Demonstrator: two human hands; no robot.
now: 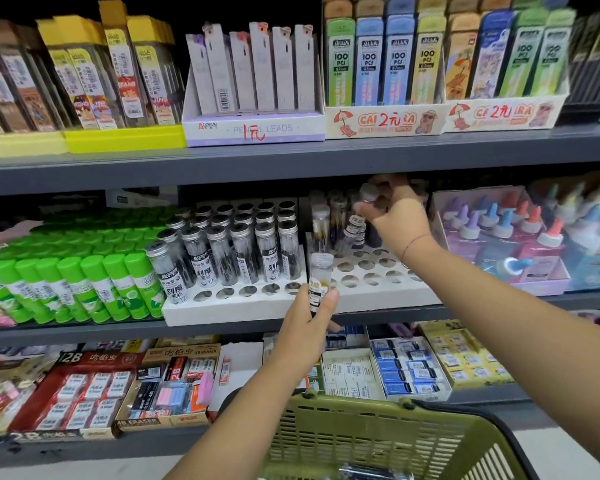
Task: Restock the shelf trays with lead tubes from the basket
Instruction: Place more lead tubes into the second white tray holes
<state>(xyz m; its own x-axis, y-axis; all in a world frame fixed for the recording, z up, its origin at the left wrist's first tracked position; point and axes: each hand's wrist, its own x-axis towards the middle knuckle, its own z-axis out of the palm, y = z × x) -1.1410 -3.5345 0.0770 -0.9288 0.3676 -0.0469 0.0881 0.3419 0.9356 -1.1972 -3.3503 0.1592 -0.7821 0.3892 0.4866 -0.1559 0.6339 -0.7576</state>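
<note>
- My left hand [307, 327] gripped a clear, round lead tube [321, 277] upright before the white holed tray [388, 296].
- My right hand [397, 220] pinched a second tube [368, 194] by its cap, over that tray.

Lighting: bright, even | top corners dark | edges blurred (wide-angle bend)
</note>
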